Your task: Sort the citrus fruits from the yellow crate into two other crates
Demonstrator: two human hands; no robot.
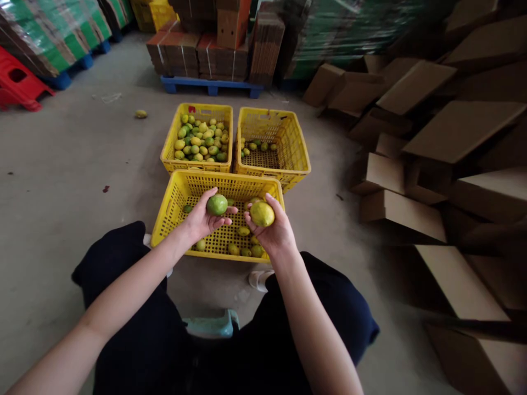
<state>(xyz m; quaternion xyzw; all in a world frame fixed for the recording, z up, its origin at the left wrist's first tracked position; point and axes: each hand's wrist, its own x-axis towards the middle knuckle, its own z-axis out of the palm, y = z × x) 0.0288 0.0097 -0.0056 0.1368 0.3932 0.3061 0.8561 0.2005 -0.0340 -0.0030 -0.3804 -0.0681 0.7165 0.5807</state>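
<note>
In my left hand [202,218] rests a green lemon [217,205], cradled between thumb and fingers with the palm turned up. My right hand [276,229] holds a yellow lemon [262,214] in its curled fingers. Both hands are above the near yellow crate [164,219], where several green and yellow lemons [233,249] lie on the perforated bottom. My hands and forearms hide part of that crate's inside. Behind it, the left crate [197,164] is well filled with mixed lemons [201,140]. The right crate [294,142] has several lemons at its left and far side.
A lone lemon [140,114] lies on the floor at left. Cardboard boxes [407,214] are heaped along the right. Flattened cartons stand on a blue pallet [212,86] at the back. A red stool [20,82] is far left, and a light blue stool [212,325] is beneath me.
</note>
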